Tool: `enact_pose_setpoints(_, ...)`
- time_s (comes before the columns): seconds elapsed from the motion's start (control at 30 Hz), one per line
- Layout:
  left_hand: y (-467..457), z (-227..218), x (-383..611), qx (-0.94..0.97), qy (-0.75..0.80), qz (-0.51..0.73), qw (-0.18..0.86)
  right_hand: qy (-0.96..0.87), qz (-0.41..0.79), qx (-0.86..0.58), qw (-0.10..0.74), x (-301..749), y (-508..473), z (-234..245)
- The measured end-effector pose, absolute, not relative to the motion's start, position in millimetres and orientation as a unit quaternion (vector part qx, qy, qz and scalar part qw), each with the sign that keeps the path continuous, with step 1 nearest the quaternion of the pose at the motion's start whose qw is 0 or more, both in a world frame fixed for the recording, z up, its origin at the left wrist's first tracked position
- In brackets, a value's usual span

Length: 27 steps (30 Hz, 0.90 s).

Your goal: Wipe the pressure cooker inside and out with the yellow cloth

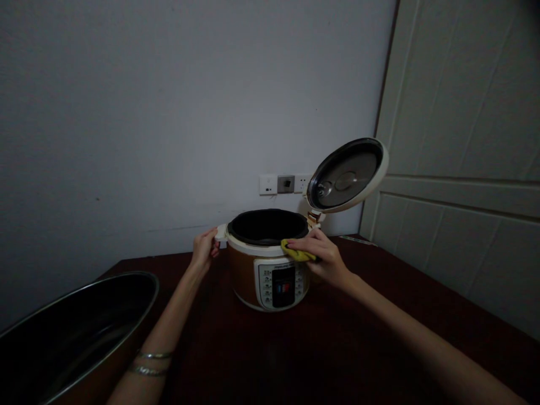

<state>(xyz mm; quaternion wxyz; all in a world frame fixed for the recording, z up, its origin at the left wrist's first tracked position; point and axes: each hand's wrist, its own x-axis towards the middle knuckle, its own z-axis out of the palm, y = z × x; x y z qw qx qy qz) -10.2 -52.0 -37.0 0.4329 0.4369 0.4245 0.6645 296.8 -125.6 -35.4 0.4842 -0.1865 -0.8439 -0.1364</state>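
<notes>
An orange and white electric pressure cooker (253,275) stands on a dark wooden table (320,343) near the wall. Its hinged lid (346,175) is swung up at the right, showing the metal inner plate. The dark inner pot (268,226) is exposed. My left hand (205,248) grips the cooker's white left side handle (221,233). My right hand (321,256) presses a yellow cloth (297,252) against the front right of the cooker's white rim, fingers closed over it.
A large metal basin (80,332) sits at the table's near left corner. A wall socket strip (285,184) is on the white wall behind the cooker. A panelled door (459,157) stands at the right.
</notes>
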Motion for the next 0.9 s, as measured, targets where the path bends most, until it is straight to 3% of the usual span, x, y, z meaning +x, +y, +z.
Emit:
enact_pose_setpoints(0.17,-53,-38,-6,0.427,0.425,0.679,0.420,-0.803,-0.124,-0.208,0.544,311,-123,-47)
enact_pose_setpoints(0.5,-51,-43,-3,0.434,0.431,0.688,0.390,-0.789,-0.134,-0.180,0.572,310,-120,-65)
enact_pose_setpoints(0.73,-50,-47,-3,0.463,0.422,0.681,0.379,-0.858,-0.261,-0.113,0.429,296,-132,-72)
enact_pose_setpoints(0.9,-48,-47,-6,0.471,0.427,0.672,0.379,-0.851,-0.353,-0.103,0.375,244,-144,-63)
